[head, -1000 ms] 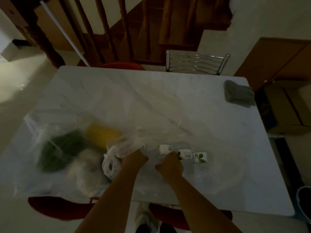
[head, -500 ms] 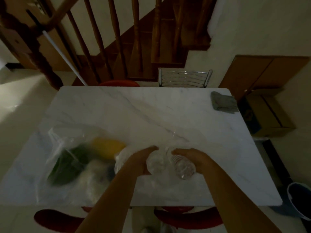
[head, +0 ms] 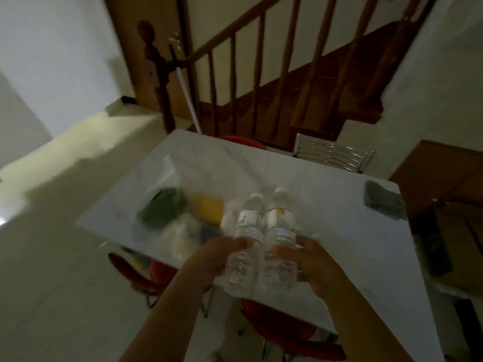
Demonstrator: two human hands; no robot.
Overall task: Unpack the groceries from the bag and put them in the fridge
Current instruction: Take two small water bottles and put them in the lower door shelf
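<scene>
Two water bottles (head: 264, 236) are held upright, side by side and touching, above the near edge of the marble table (head: 339, 231). The left hand (head: 217, 259) and right hand (head: 308, 259) are curled around the lower bodies. Full bottles are judged heavy and smooth; a low grip suits. The plastic bag (head: 170, 205) is blurred, and no fridge is seen.

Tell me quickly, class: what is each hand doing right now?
Left hand: grips the left water bottle.
Right hand: grips the right water bottle.
</scene>
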